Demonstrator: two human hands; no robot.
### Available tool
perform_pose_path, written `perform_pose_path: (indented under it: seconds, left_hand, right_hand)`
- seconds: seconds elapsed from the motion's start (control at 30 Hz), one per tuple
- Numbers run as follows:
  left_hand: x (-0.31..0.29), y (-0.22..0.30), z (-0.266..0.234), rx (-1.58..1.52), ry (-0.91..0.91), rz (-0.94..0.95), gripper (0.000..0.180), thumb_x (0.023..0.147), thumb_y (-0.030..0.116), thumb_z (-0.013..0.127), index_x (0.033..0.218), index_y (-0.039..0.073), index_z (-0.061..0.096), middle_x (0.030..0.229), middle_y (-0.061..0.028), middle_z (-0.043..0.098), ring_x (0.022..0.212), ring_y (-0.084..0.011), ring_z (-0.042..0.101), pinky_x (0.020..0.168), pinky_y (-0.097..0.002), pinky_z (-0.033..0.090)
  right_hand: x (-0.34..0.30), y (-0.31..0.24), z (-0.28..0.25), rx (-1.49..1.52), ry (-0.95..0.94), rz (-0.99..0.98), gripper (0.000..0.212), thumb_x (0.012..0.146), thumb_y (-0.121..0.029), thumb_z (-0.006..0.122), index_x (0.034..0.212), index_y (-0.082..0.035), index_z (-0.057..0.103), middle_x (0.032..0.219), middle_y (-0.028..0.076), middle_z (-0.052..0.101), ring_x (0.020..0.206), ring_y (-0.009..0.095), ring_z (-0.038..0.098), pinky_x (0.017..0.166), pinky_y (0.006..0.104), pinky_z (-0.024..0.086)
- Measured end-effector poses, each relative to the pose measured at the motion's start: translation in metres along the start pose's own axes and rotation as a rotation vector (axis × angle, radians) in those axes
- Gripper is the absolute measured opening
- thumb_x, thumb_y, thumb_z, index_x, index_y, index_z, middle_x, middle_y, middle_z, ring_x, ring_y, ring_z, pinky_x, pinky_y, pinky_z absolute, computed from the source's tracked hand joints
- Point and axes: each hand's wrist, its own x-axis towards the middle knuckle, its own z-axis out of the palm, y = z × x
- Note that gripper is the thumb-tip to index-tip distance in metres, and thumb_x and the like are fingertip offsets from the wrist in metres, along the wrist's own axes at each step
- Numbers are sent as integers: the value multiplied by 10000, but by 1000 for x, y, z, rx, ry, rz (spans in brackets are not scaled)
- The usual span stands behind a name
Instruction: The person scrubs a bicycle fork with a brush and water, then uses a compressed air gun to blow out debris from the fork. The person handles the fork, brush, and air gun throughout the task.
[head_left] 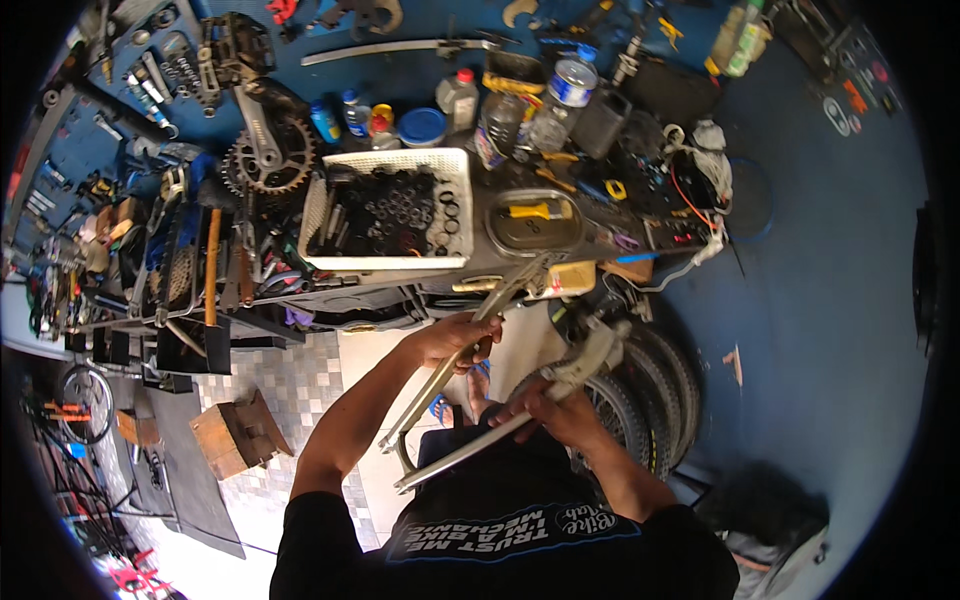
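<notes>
We hold the frame part (428, 393), a pale, two-armed metal piece, in front of our body, its joined end toward us and its arms slanting up and right toward the worktop (425, 278). Our left hand (458, 340) has its fingers clamped round the left arm of it; the palm is mostly out of sight. Our right hand (552, 412) grips the other arm near its thick end, the fingers closed on the metal, though the underside of that hold is hidden from us.

The far tip of the left arm overlaps the worktop's edge just below the metal tray (533, 240), and we cannot tell whether the two touch. In the tray lies a yellow-handled tool (538, 211). The white basket (385, 263) beside it carries dark rings and small parts, too heaped to tell apart. Left of that stands a chainring (268, 160), its mount lost among tools.

To our right, the tyres (668, 400) overlap one another and are partly covered by our hand and forearm. Our blue sandals (440, 408) show only in pieces behind the frame part. Our black shirt (490, 575) is cut off by the lower edge.
</notes>
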Motion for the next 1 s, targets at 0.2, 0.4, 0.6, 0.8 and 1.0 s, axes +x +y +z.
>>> perform_pose_path:
  seconds: [0.2, 0.4, 0.6, 0.8, 1.0]
  left_hand:
    - [2, -33, 23, 396, 199, 130, 594, 1052, 638, 503, 1240, 80, 577, 971, -56, 619, 773, -124, 585, 770, -303, 498]
    - [-52, -35, 35, 188, 231, 172, 744, 1045, 693, 415, 1441, 76, 540, 860, 1, 532, 763, -100, 490, 698, -265, 421]
    - [-82, -45, 56, 118, 7, 327, 1021, 907, 755, 600, 1589, 85, 244, 1097, -195, 624, 837, -296, 748, 756, -443, 643]
    - [-98, -10, 121, 128, 305, 442, 904, 1018, 483, 641, 1638, 33, 162, 1248, -160, 576, 644, -243, 672, 500, -326, 576]
    - [-102, 13, 162, 13, 566, 149, 620, 1134, 210, 458, 1645, 18, 165, 1046, -194, 739, 446, -144, 573, 446, -261, 490]
  right_hand:
    - [41, -5, 31, -86, 159, 77, 445, 1101, -441, 524, 1257, -34, 615, 1007, 91, 721, 826, 190, 750, 552, 303, 629]
    - [49, -4, 51, -78, 101, 43, 445, 1095, -448, 548, 1155, -26, 677, 980, 55, 745, 855, 138, 729, 613, 284, 632]
    - [63, -25, 47, -208, -225, -30, 490, 1077, -476, 572, 1095, 1, 683, 913, 77, 744, 744, 143, 727, 621, 286, 618]
    - [82, -49, 17, -383, -575, -6, 486, 1082, -462, 574, 1345, -59, 639, 1076, 100, 713, 846, 158, 703, 728, 304, 578]
    - [111, -56, -67, -606, -899, -150, 684, 1024, -370, 677, 1552, -24, 416, 1538, 240, 459, 1343, 353, 569, 1066, 407, 518]
